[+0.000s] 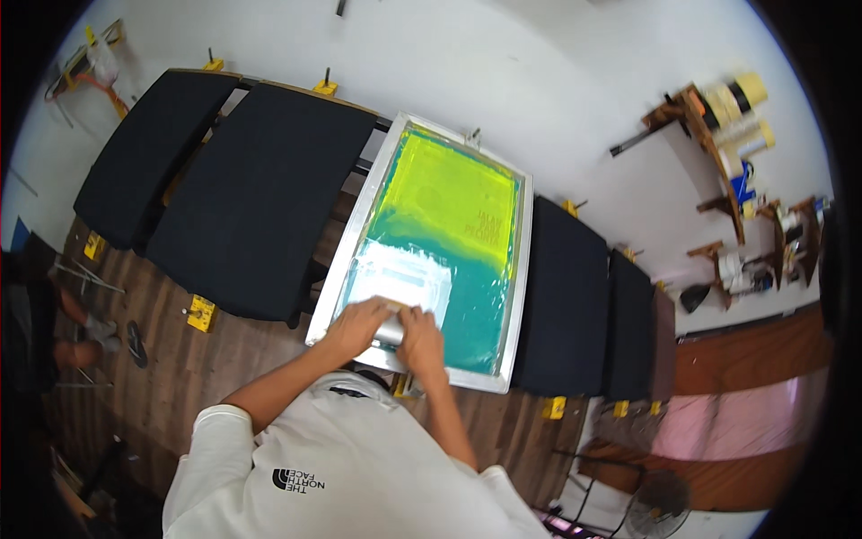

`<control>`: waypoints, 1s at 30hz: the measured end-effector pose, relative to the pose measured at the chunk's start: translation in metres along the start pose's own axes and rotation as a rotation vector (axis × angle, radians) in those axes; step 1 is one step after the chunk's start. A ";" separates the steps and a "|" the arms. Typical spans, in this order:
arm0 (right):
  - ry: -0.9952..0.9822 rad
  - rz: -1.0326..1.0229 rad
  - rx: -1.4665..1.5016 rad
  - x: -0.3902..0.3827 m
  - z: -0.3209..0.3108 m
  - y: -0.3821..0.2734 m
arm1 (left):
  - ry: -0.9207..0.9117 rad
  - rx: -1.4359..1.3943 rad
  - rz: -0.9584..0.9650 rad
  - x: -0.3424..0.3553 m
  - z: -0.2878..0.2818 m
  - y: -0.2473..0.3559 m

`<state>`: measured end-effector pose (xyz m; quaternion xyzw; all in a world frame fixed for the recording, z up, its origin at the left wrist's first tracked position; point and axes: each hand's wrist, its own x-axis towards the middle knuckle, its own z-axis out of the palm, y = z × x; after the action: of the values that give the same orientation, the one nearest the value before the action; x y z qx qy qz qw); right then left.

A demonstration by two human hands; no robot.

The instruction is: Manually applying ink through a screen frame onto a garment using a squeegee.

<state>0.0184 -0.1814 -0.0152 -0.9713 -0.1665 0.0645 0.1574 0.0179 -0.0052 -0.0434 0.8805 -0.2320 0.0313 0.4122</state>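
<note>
A silver-framed printing screen (522, 314) lies in front of me. Its far half is bright yellow-green (453, 184), and the near half shows teal mesh (476, 310) with a white ink patch (395, 269) at the left. Both hands grip a squeegee (389, 332) at the near end of that white patch. My left hand (361, 325) is closed around its left part. Close beside it, my right hand (420, 341) is closed on the right part. The fingers and palms cover much of the squeegee, and its blade edge is hidden.
Black cloth-covered boards (260, 193) stand to the left, with more black boards (567, 305) to the right, fitted with yellow clamps (200, 313). Wall shelves (714, 153) hold containers at the right. A fan (657, 505) stands lower right; another person's legs (81, 337) show far left.
</note>
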 end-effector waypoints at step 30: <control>-0.078 0.086 0.072 0.073 -0.021 0.029 | -0.205 0.109 -0.202 0.078 -0.008 -0.023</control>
<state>0.0991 -0.1881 -0.0103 -0.9680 -0.1280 0.1150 0.1828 0.0981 -0.0167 -0.0351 0.9191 -0.1810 -0.0880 0.3388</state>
